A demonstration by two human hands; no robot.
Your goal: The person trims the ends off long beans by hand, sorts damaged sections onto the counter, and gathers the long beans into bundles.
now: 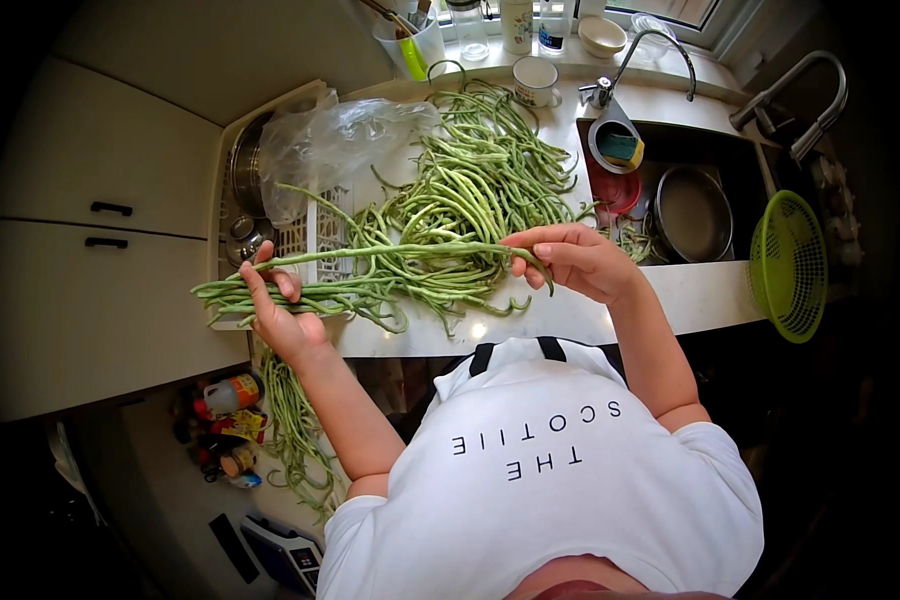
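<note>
A bundle of long green beans (340,295) lies in my left hand (282,312), whose fingers are wrapped round it at one end. One long bean (400,250) stretches from my left hand across to my right hand (575,262). Thumb and fingers of my right hand pinch that bean near its curved, darker tip. Behind and between both hands, a large tangled heap of long beans (470,190) covers the white counter (410,338). Some beans of the heap touch the bundle from behind.
A clear plastic bag (345,140) and a dish rack (325,232) stand at the left. Rightward are a white mug (536,80), a sink with a metal pan (692,215), a faucet (660,45) and a green colander (788,266). More beans (295,430) hang low at the left.
</note>
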